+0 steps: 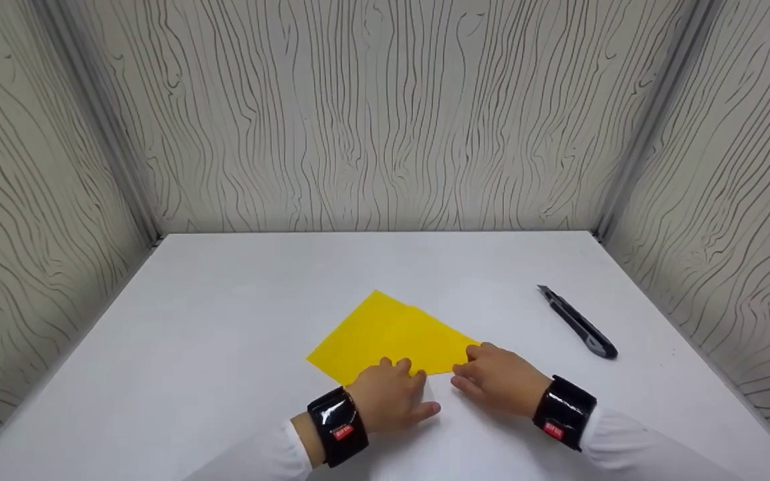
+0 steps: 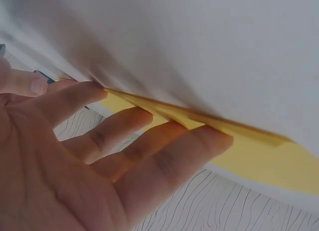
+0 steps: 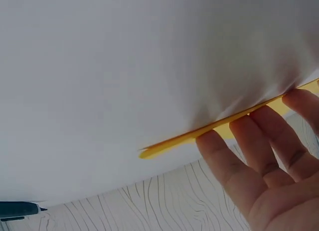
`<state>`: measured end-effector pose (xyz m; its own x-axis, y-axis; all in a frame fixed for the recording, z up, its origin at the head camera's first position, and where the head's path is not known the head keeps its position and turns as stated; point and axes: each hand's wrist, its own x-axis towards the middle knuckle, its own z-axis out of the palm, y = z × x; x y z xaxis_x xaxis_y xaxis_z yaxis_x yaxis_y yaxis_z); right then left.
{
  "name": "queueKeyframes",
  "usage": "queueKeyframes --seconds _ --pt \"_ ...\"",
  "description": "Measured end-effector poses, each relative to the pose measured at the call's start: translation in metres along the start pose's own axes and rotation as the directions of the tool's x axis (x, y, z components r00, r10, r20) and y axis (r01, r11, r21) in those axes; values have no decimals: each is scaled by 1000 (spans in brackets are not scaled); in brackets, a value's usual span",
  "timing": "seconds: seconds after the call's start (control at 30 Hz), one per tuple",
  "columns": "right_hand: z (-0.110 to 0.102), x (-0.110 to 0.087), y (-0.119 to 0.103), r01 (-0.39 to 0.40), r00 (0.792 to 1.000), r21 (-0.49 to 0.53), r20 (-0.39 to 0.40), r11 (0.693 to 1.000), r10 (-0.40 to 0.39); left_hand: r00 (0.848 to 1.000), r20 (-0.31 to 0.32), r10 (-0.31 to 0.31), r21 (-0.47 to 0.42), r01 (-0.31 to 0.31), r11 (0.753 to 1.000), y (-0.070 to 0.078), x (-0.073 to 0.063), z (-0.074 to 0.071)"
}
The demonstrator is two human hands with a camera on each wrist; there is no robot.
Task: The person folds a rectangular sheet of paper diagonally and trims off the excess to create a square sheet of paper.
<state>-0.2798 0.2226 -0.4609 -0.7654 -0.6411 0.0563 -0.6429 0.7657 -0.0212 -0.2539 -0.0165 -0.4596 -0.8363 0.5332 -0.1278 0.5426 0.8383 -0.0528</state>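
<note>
A folded yellow sheet of paper [image 1: 385,334] lies on the white table, one corner toward the back. My left hand [image 1: 392,397] presses its fingertips along the near edge, thumb held out to the right. In the left wrist view, the spread fingers [image 2: 169,161] touch the yellow paper [image 2: 259,156], where layers show at the edge. At the sheet's right corner rests my right hand [image 1: 498,377]. The right wrist view has its extended fingertips [image 3: 212,141] on the layered paper edge [image 3: 174,142], thumb off to the side.
A black and grey utility knife [image 1: 579,322] lies on the table [image 1: 224,300] to the right of the paper, its tip toward the back. Pale wood-patterned panels [image 1: 371,120] enclose the table at the back and both sides.
</note>
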Motion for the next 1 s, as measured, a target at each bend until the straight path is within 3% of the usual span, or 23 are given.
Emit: queueKeyframes --seconds 0.3,0.67,1.0 --pt "2 -8 11 -16 1000 45 -2 999 16 997 -43 -70 10 70 997 1 -7 3" --pt "6 -16 10 -109 994 1 15 994 109 994 22 -103 -129 105 986 -7 -14 2" --pt "6 -23 18 -71 993 -4 -96 997 70 994 -10 -109 -137 106 985 -9 -22 7"
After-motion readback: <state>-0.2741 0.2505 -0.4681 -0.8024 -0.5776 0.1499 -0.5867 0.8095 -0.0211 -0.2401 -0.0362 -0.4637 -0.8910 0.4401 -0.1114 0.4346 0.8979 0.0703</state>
